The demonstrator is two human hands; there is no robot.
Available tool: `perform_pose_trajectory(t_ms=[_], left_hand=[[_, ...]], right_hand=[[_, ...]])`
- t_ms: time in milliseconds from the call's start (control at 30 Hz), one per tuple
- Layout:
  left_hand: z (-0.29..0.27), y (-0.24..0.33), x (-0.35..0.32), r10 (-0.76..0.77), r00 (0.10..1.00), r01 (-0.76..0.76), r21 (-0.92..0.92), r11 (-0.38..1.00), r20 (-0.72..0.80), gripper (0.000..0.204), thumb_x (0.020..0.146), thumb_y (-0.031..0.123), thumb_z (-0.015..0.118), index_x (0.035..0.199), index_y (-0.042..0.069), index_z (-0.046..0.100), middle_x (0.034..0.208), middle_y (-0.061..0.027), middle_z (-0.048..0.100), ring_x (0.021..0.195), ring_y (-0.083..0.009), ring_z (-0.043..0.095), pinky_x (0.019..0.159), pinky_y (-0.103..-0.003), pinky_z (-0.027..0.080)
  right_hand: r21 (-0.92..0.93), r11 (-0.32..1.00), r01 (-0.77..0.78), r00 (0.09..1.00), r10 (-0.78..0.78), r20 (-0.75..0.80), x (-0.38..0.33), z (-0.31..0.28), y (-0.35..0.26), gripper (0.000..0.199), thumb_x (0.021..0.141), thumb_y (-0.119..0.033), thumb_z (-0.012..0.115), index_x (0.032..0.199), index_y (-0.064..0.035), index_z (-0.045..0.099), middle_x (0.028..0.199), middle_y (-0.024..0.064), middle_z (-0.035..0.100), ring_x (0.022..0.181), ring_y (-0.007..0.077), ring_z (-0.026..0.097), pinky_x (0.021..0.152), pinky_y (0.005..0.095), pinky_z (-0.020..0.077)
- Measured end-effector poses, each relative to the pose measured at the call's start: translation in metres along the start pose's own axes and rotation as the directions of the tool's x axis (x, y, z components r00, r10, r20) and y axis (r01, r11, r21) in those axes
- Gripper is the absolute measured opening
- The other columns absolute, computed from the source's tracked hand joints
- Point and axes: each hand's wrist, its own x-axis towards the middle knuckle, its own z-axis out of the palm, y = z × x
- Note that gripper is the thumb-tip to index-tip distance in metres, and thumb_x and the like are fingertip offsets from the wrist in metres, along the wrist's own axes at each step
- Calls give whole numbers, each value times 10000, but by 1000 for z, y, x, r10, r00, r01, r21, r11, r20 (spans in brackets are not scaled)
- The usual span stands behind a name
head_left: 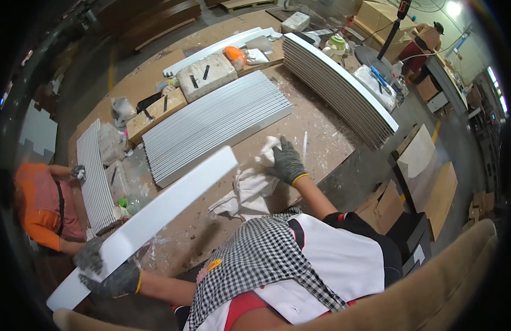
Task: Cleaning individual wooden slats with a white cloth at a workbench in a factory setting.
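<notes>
Left grip [119,280]: grasping the white panel [170,211] near its lower end
Right grip [289,161]: clutching white cloth [267,150], right of the panel

My left grip [119,279] is clasping at my left side; my right grip [289,161] is lying palm-down, farther forward.

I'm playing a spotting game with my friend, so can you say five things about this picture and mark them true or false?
1. The left hand holds a white board. True.
2. The right hand holds that board too. False: the right hand is on a white cloth.
3. The apron is checked black and white. True.
4. The co-worker at the left wears all blue. False: the co-worker wears orange and pink.
5. Stacked strips lie on the table. True.
</notes>
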Motion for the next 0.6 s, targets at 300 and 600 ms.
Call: perform_pose_trajectory(t_ms=[300, 600], left_hand=[[105, 56, -45, -170, 641, 749, -658, -80, 749, 313, 900, 354, 494, 858, 46, 536, 791, -84, 530, 807, -244, 536, 880, -453, 431], [181, 36, -143, -367, 309, 949, -308, 62, 877, 386, 964, 220, 551, 1290, 17, 514, 1194, -100, 583, 1087, -186, 567, 1027, -398, 426]], right_hand=[[229, 871, 434, 901, -424, -94, -11, -159, -76, 609, 755, -406, 760, 1247, -83, 606, 1223, 158, 615, 1088, 305, 606, 978, 399, 448], [109, 897, 428, 894, -403, -199, 3, -130, -34, 689, 644, -372, 837, 1239, -129, 590, 1104, 104, 656, 1015, 289, 623, 912, 410, 490]])
